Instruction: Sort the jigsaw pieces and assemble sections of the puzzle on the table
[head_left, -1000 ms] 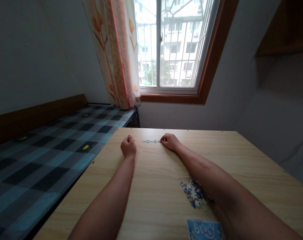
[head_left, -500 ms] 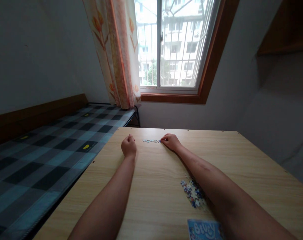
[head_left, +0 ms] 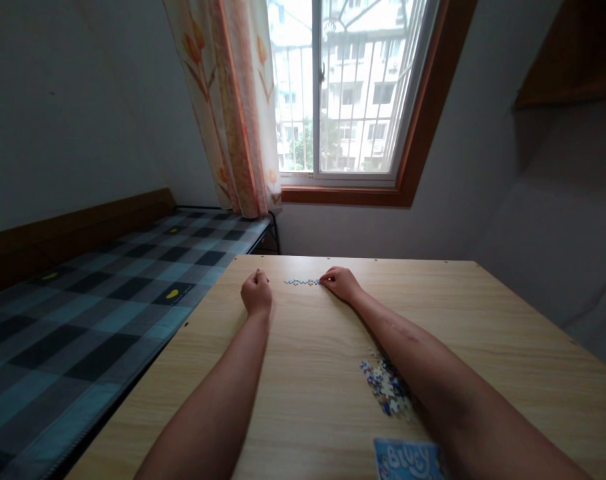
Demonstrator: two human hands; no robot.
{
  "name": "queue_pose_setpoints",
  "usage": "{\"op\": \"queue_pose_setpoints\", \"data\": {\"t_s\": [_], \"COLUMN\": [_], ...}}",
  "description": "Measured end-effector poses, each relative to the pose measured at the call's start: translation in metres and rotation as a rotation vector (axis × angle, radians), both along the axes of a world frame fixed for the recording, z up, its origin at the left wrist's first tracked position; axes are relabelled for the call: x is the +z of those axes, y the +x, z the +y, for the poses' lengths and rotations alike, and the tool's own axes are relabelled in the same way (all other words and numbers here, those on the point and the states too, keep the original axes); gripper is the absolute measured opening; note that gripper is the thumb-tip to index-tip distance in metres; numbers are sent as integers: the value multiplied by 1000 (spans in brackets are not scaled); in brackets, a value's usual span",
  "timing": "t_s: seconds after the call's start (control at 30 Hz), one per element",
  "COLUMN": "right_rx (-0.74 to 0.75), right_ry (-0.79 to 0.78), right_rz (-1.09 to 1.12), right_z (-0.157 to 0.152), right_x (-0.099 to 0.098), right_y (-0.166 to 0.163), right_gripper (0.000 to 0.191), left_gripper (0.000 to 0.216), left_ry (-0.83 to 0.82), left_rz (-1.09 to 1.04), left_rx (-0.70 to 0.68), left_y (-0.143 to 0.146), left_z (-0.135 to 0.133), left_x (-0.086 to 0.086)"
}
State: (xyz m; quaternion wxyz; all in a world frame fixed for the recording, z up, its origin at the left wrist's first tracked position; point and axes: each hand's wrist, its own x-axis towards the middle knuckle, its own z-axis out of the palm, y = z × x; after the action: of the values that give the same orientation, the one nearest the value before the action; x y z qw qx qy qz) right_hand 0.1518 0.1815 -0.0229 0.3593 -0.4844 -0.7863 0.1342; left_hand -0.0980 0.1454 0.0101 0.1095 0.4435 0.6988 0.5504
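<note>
Toward the far side of the table lies a thin row of joined jigsaw puzzle pieces (head_left: 301, 283). At the row's right end, my right hand (head_left: 341, 283) pinches a small puzzle piece, mostly covered by the fingertips. My left hand (head_left: 257, 292) rests on the table to the left of the row, apart from it, curled into a fist with nothing visible in it. A heap of loose puzzle pieces (head_left: 385, 387) lies beside my right forearm, which hides part of it. Nearer to me is a blue box (head_left: 407, 460) lettered "BLUEY", cut off by the frame's bottom edge.
The light wooden table (head_left: 303, 373) ends at a back edge before the wall and window (head_left: 355, 93). A bed with a checked cover (head_left: 107, 300) runs along the left. A patterned curtain (head_left: 237, 113) hangs beside the window, and a brown shelf (head_left: 577, 60) juts out at upper right.
</note>
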Motion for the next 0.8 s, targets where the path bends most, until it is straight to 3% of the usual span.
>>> {"op": "queue_pose_setpoints", "data": {"t_s": [0.47, 0.8], "right_rx": [-6, -70], "right_ry": [-31, -162], "right_rz": [23, 194], "right_z": [-3, 0], "right_x": [4, 4], "right_y": [-2, 4], "right_gripper": [11, 13], "left_gripper": [39, 39], "left_ry": [-22, -21], "left_rz": [15, 16], "left_rx": [7, 6], "left_y": [1, 2], "left_z": [-1, -2], "left_x": [3, 3]}}
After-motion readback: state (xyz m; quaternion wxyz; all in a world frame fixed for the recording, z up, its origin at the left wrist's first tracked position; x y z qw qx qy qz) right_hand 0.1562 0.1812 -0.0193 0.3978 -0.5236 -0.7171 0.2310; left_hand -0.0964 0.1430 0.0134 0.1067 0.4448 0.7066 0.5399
